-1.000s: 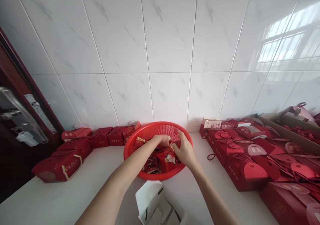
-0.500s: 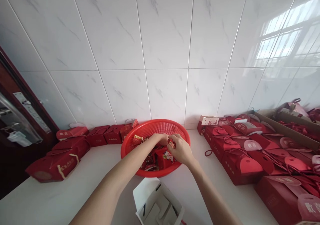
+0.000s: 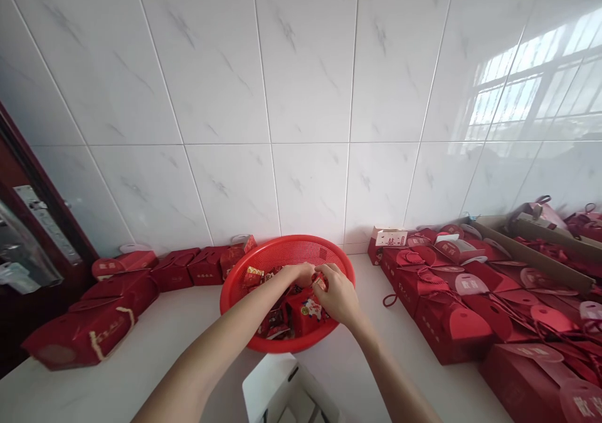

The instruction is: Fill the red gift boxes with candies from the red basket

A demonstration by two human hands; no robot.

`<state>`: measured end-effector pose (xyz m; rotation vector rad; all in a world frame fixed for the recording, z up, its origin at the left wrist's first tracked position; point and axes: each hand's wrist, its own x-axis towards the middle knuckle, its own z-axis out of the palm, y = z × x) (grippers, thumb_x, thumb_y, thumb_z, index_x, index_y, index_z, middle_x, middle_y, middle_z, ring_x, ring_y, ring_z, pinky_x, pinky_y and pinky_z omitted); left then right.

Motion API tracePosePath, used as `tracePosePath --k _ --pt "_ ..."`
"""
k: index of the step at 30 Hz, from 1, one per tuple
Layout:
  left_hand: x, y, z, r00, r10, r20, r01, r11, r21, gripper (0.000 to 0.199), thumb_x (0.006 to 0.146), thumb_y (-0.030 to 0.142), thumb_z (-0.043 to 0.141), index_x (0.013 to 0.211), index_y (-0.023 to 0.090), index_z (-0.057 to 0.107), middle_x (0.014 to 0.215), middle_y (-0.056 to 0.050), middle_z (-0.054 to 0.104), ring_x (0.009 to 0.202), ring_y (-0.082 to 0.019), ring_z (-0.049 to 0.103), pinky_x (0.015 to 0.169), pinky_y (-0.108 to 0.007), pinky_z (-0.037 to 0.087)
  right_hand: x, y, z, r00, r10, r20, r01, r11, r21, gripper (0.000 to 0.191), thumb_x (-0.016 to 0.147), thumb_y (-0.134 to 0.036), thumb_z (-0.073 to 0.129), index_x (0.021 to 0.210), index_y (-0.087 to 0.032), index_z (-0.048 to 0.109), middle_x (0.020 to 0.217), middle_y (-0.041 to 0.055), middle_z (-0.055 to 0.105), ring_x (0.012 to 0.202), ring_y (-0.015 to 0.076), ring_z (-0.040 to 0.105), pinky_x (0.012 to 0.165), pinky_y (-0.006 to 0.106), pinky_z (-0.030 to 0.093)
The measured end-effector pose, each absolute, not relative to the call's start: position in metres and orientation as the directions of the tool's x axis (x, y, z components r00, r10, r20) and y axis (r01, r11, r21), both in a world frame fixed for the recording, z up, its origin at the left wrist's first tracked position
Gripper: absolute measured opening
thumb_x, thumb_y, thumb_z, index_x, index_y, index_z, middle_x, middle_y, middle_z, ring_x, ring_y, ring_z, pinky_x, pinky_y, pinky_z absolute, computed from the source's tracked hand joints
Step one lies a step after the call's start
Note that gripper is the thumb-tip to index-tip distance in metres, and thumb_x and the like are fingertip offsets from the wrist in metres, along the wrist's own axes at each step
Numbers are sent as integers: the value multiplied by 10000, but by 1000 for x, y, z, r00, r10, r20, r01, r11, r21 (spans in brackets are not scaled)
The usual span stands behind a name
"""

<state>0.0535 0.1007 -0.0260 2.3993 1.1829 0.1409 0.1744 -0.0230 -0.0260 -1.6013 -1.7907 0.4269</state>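
Observation:
A red plastic colander (image 3: 286, 245) stands on the white surface near the wall, holding several small wrapped sweets and a larger red packet (image 3: 308, 310). Over its right half, my right hand (image 3: 337, 292) is closed on a small red-wrapped candy (image 3: 320, 281). Close against it, my left hand (image 3: 301, 275) has its fingers bent inward, mostly hidden, and what they grip cannot be made out. In front of the colander is an opened box with a white inside (image 3: 273, 382), its flap tilted up; the lower part is cut off by the frame.
Red gift boxes (image 3: 78, 341) line the left side, one with a rope handle. Many more red boxes (image 3: 437, 322) with cords crowd the right. Behind them lies a cardboard tray (image 3: 555, 257) with red items. A tiled wall (image 3: 310, 191) closes off the back.
The view has tilted slightly upward, so the colander and boxes appear lower. Both hands stay together over the colander, with little movement at the fingers.

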Motion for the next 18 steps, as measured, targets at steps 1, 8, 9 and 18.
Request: tracePosePath --k 1,8,9,18 --pt "51 104 -24 626 766 -143 732 -515 447 257 954 359 647 1086 141 675 1080 -52 682 931 -214 669 808 -374 583 174 -23 -26 -2 961 276 734 188 -652 345 886 -204 541 1212 -230 653 1229 79 669 983 217 682 775 300 475" --pt "19 110 2 630 775 -47 593 -441 673 268 637 307 832 671 174 602 662 35 605 677 -152 560 640 -272 444 174 -21 -26 59 952 300 704 173 -689 424 877 -203 552 1300 -219 574 1294 110 653 1103 258 661 858 350 496" --pt "15 107 6 632 775 -11 548 -436 714 282 661 367 813 712 178 609 717 24 633 719 -159 580 669 -274 457 174 -21 -26 78 952 295 687 163 -708 458 880 -214 549 1338 -215 540 1286 116 660 1105 261 662 869 363 496" --pt "10 57 15 593 791 150 160 -298 941 417 656 497 853 802 167 645 826 -3 664 823 -179 624 781 -304 487 180 -15 -31 46 943 331 466 273 -842 194 880 -419 540 877 -238 610 874 32 742 815 222 688 748 342 497"
